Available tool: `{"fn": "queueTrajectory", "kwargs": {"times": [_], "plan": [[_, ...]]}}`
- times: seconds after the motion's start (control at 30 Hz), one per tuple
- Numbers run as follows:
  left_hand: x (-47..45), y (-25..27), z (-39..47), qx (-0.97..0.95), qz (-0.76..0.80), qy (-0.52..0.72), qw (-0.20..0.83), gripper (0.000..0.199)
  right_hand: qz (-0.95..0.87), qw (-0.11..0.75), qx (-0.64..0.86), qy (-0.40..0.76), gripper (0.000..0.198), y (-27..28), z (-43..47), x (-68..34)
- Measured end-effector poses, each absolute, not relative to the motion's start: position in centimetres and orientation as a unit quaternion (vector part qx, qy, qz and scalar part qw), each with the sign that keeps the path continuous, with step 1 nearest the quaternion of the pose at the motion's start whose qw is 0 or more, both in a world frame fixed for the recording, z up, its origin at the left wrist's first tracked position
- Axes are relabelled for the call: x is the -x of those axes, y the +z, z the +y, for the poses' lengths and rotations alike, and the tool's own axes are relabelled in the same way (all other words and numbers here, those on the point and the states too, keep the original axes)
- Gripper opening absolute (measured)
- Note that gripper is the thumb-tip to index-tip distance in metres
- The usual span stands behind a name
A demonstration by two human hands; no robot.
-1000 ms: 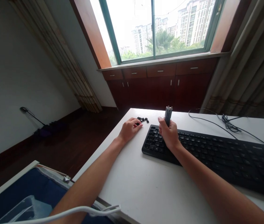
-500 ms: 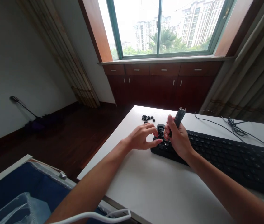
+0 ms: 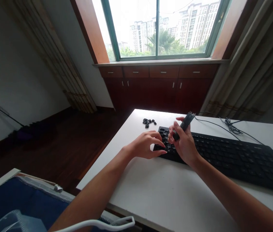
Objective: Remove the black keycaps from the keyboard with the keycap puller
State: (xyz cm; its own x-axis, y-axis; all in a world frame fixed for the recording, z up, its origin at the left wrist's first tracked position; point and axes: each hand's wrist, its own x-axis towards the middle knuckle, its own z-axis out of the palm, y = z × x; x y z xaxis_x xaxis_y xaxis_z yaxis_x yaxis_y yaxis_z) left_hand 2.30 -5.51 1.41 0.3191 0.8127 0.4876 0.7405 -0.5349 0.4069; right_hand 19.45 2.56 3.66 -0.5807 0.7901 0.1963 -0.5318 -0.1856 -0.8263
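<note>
A black keyboard [image 3: 233, 158] lies across the white table. My right hand [image 3: 183, 141] is closed around the dark handle of a keycap puller [image 3: 186, 123]; metal prongs stick out of its upper end, and it tilts over the keyboard's left part. The puller's lower end is mostly hidden by my fingers. At the keyboard's left edge my left hand [image 3: 147, 144] has thumb and fingers curved with a gap between them, tips over the corner keys. Several loose black keycaps [image 3: 147, 121] lie in a small heap on the table behind my left hand.
The keyboard cable [image 3: 233, 127] runs in a loose bundle at the back right of the white table [image 3: 165, 193]. A blue zippered bag-like lining [image 3: 40, 196] is at the lower left, with a white curved bar [image 3: 98, 223] in front. A cabinet [image 3: 138, 90] stands below the window.
My right hand has tipped the keycap puller further over to the right. My left thumb and fingers stay at the keyboard's left end. The whole view has shifted slightly.
</note>
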Motion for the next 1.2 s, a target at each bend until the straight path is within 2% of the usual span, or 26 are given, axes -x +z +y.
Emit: {"fn": "queueTrajectory", "kwargs": {"times": [0.1, 0.2, 0.3, 0.37, 0.73, 1.2], "plan": [[-2.3, 1.4, -5.5, -0.805, 0.481, 0.34, 0.071, 0.02, -0.469, 0.425, 0.13, 0.763, 0.042, 4.6, 3.1, -18.7], [-2.2, 1.4, -5.6, -0.803, 0.479, 0.345, 0.082, 0.019, -0.476, 0.403, 0.124, 0.771, 0.033, 5.5, 3.6, -18.0], [-2.2, 1.4, -5.5, -0.802, 0.482, 0.343, 0.089, 0.018, -0.512, 0.386, 0.147, 0.753, 0.052, 5.6, 4.0, -17.6], [-2.2, 1.5, -5.5, -0.802, 0.483, 0.339, 0.092, 0.018, -0.534, 0.37, 0.157, 0.744, 0.057, 5.2, 4.2, -17.6], [-2.0, 1.4, -5.3, -0.804, 0.489, 0.324, 0.096, 0.018, -0.482, 0.412, 0.167, 0.755, 0.059, 2.6, 3.7, -17.7], [-1.9, 1.7, -5.3, -0.808, 0.495, 0.303, 0.101, 0.018, -0.6, 0.436, 0.242, 0.626, 0.052, 2.2, 2.2, -17.6]]}}
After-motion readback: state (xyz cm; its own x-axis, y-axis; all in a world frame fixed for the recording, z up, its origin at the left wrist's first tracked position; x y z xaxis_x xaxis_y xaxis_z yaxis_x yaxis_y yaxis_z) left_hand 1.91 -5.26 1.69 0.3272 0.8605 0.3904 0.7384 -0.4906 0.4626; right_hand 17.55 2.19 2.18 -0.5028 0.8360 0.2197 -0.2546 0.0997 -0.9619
